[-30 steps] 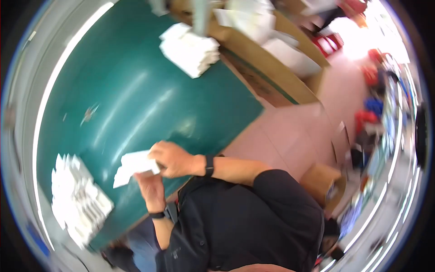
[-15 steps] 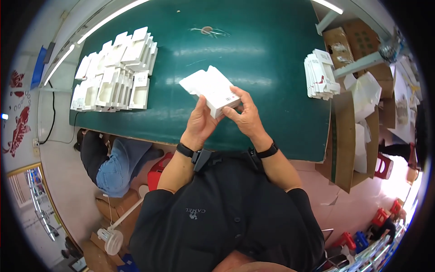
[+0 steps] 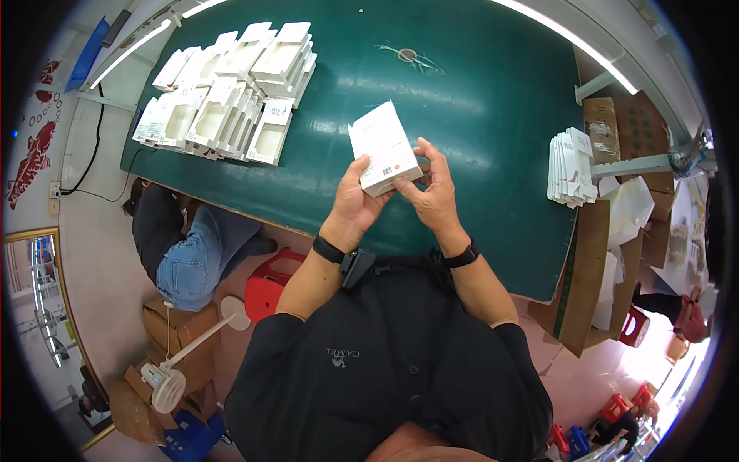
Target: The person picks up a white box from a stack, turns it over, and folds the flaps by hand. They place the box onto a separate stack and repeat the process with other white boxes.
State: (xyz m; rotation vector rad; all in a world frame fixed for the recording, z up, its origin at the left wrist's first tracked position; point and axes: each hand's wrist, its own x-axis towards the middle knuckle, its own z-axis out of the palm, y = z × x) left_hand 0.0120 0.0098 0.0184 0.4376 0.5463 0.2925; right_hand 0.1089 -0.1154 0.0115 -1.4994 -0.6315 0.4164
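Observation:
Between my two hands, above the green table (image 3: 462, 223), I hold a small white box (image 3: 382, 142) tilted toward me, with printing on its face. My left hand (image 3: 356, 199) wraps its lower left side, thumb along the edge. At the lower right corner, my right hand (image 3: 433, 192) grips the near end with thumb and fingers. A thin flap edge shows at the box's far left corner. To the left lie several stacked open white boxes (image 3: 271, 127) with tray-like hollows. A row of flat white cartons (image 3: 570, 168) leans together at the table's right edge.
Past the right edge stands an open cardboard box (image 3: 589, 262) holding white wrapping. A person (image 3: 185, 258) bends low beside the table's left front, near a red stool (image 3: 269, 285). A white fan (image 3: 168, 389) stands at lower left. A ring-shaped mark (image 3: 407, 55) is on the tabletop.
The box has turned more upright, and its far end now looks folded in rather than spread wide. My right fingers have shifted along its near right corner. The whole view has swung slightly.

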